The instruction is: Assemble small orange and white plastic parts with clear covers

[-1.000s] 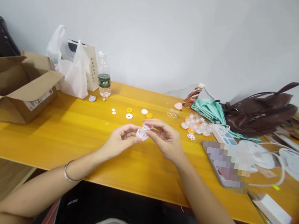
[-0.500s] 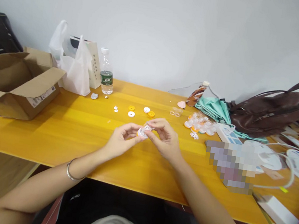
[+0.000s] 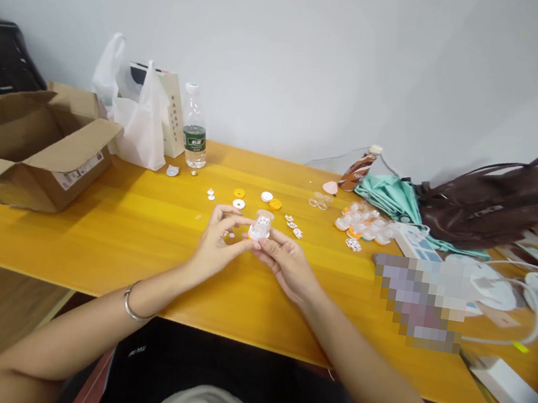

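A small clear plastic cup-shaped piece with a white and orange base stands upright between my hands, above the table. My left hand pinches its base from the left with thumb and fingertips. From the right, my right hand grips the same base, its thumb at the front. White bits show inside the clear part. Just beyond my right hand lie several flat white cut-out pieces. Farther off are a white ring, a yellow ring, a white disc and a yellow disc.
Several similar clear pieces with orange bases cluster to the right, near clear rings. A water bottle, plastic bag and open cardboard box stand left. A brown bag and drink bottle are at the right.
My right hand has moved from the top of the clear piece down to its base. The piece now stands upright, and the white cut-outs beyond my right hand have come into view.
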### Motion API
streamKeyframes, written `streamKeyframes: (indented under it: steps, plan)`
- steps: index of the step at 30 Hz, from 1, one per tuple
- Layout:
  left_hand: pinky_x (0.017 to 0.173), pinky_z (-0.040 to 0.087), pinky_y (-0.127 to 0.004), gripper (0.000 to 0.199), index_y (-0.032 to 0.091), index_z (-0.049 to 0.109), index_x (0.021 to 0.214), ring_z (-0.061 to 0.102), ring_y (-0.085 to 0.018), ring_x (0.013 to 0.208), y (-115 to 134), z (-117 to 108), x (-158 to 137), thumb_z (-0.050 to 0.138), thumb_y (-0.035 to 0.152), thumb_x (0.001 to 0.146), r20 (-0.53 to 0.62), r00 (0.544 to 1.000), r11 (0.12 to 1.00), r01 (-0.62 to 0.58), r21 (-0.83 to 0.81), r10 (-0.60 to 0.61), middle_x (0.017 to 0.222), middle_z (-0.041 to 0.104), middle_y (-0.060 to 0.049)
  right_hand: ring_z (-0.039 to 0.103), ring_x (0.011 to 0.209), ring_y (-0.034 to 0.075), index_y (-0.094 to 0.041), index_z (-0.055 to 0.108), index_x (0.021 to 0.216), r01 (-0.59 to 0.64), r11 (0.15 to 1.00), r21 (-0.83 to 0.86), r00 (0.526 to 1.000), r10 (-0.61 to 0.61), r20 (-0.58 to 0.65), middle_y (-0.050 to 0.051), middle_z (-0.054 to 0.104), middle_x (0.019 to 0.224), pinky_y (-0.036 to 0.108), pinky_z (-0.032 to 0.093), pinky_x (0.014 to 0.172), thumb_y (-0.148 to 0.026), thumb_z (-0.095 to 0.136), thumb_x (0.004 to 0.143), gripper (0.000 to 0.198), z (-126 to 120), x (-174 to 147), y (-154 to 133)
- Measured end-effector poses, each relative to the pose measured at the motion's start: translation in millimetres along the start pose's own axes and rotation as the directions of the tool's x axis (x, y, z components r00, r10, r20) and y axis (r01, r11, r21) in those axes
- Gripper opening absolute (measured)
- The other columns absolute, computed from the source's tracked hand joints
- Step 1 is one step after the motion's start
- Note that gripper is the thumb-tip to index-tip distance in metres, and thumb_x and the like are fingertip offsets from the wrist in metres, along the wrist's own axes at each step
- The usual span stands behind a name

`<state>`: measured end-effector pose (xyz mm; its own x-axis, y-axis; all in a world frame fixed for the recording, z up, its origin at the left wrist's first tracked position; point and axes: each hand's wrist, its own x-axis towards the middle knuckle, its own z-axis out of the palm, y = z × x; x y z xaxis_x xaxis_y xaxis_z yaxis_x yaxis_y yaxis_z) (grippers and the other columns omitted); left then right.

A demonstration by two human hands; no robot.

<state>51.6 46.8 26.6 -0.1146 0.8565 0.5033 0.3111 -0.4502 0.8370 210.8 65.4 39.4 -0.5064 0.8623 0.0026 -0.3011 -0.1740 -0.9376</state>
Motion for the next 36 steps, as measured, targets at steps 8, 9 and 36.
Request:
streamKeyframes:
  steps: [8,9,36]
  plan:
    - [0.097,0.038,-0.032,0.039,0.022,0.054,0.119,0.053,-0.020,0.112,8.1,-8.2,8.9,0.056,0.032,0.081,0.334,0.941,0.951,0.155,-0.267,-0.059,0.123,0.056,-0.008,0.065,0.066,0.011,-0.020,0.070,0.090,-0.048,0.985,-0.165,0.998,0.054,0.031,0.002,0.071,0.084,0.027,0.053,0.072,-0.031,0.073,0.064,0.028,-12.0,5.4,3.2]
    - [0.094,0.040,-0.032,0.037,0.020,0.057,0.115,0.056,-0.020,0.107,7.4,-7.9,9.5,0.058,0.031,0.079,0.334,0.940,0.949,0.171,-0.264,-0.076,0.118,0.059,-0.008,0.064,0.066,0.011,-0.020,0.070,0.090,-0.037,0.981,-0.188,0.998,0.045,0.035,0.001,0.071,0.084,0.028,0.053,0.072,-0.031,0.073,0.064,0.029,-11.6,5.1,3.6]
    - [0.086,0.045,-0.031,0.031,0.016,0.060,0.100,0.062,-0.017,0.092,5.9,-1.5,9.8,0.067,0.026,0.071,0.239,0.964,0.898,0.206,-0.389,-0.117,0.100,0.066,-0.008,0.063,0.071,0.013,-0.019,0.066,0.090,0.077,0.943,-0.324,0.993,-0.102,-0.060,0.001,0.070,0.082,0.028,0.049,0.073,-0.029,0.074,0.061,0.032,-6.6,3.4,5.7]
